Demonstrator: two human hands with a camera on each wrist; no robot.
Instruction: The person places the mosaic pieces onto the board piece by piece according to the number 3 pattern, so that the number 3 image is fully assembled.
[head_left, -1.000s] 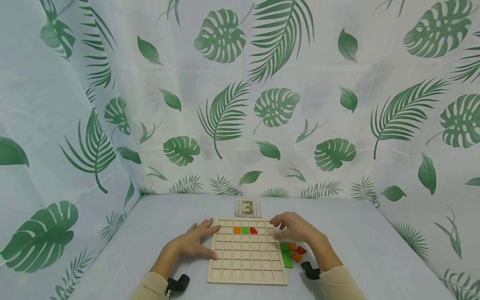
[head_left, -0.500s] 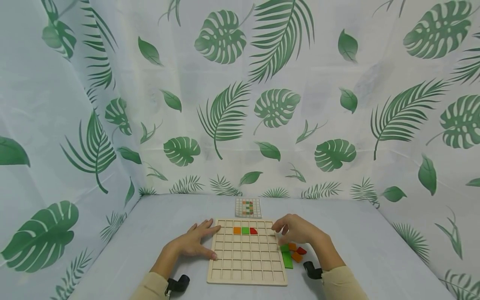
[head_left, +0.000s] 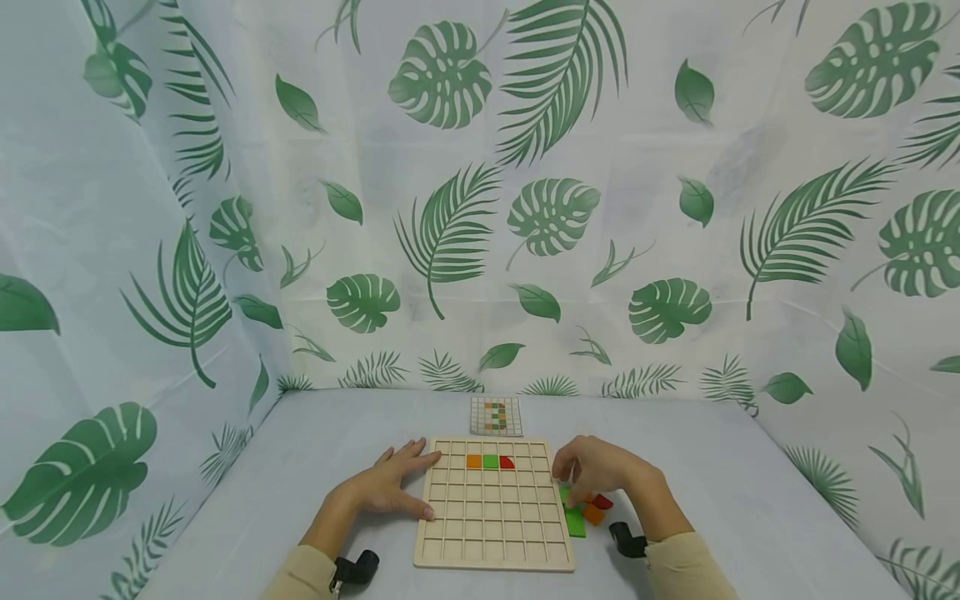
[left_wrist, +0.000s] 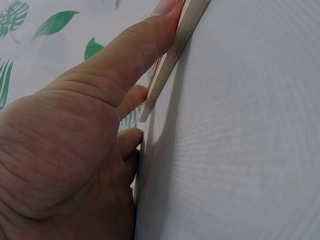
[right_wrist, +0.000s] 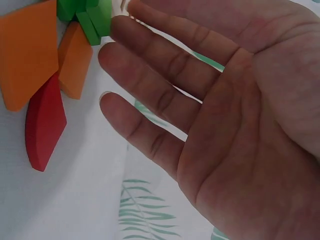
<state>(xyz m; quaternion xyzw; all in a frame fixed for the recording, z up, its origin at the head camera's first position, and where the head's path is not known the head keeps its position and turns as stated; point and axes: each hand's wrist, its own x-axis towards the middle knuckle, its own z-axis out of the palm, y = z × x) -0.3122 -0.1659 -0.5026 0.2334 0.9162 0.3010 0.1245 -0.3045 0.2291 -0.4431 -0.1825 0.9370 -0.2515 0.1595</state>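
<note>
A wooden grid board (head_left: 495,528) lies on the table, with an orange square tile (head_left: 474,461), a green square tile (head_left: 491,461) and a red quarter-round tile (head_left: 507,462) in one row. My left hand (head_left: 384,486) rests on the board's left edge, thumb and fingers spread; in the left wrist view the thumb (left_wrist: 135,52) lies against the rim. My right hand (head_left: 603,467) is over the loose tiles at the board's right side, fingertips at the green tiles (right_wrist: 95,20). Its fingers are loosely extended in the right wrist view; the thumb tip is out of frame there.
Beside the green tiles lie loose orange tiles (head_left: 593,514) and a red tile (head_left: 602,502). A small printed card (head_left: 495,416) with a coloured grid pattern lies behind the board. A leaf-patterned curtain (head_left: 480,250) hangs behind the table.
My right hand has moved down and slightly right, from the board's upper right edge to the loose green tiles. The left hand and board have stayed put.
</note>
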